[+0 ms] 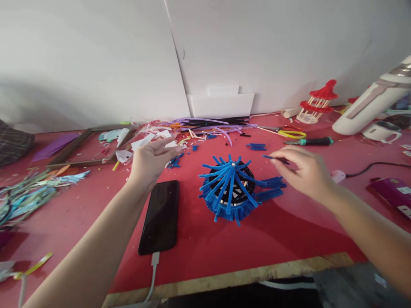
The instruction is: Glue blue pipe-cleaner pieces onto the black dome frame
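Note:
Between my hands stands a blue pipe-cleaner model (231,179), its strips fanning down from a pale peak over a black ring, with a blue fringe beneath. My right hand (300,171) pinches a short blue pipe-cleaner piece (266,157) to the right of the model. Below that hand, bundles of cut blue pipe cleaners (270,194) lie against the model. My left hand (149,161) is over the table with its fingers stretched out and apart, next to a small pile of blue scraps (175,161). Part of that pile is hidden by the hand.
A black phone (159,216) with a charging cable lies below my left hand. Purple and black pipe cleaners (212,123), yellow-handled scissors (292,134) and a green-black tool (316,141) lie behind. At right are a red model (317,102), a thermos (369,100) and a mug (382,131).

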Tool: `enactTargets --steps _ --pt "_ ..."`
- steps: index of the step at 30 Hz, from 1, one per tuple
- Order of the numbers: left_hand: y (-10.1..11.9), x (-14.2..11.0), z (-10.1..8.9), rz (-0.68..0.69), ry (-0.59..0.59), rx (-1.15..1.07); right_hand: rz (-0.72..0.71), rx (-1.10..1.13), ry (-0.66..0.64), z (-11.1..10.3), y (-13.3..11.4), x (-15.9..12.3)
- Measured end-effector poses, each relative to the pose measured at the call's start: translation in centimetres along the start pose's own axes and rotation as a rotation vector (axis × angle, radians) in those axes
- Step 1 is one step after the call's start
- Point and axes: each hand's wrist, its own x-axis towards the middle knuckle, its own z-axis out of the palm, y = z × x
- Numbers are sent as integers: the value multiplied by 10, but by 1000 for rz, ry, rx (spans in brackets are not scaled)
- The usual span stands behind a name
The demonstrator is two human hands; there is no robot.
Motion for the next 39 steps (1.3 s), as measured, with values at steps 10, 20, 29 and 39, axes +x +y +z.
enactTargets --steps 10,20,29,39 --pt "84 13 12 414 -35 58 185 353 87 -10 -48 87" --pt "123 -30 20 631 -65 256 391 711 -105 -5 -68 111" --pt "117 -40 34 577 -112 156 414 850 -138 3 -52 102" --pt "119 -37 29 539 -82 0 360 1143 -5 5 -65 105"
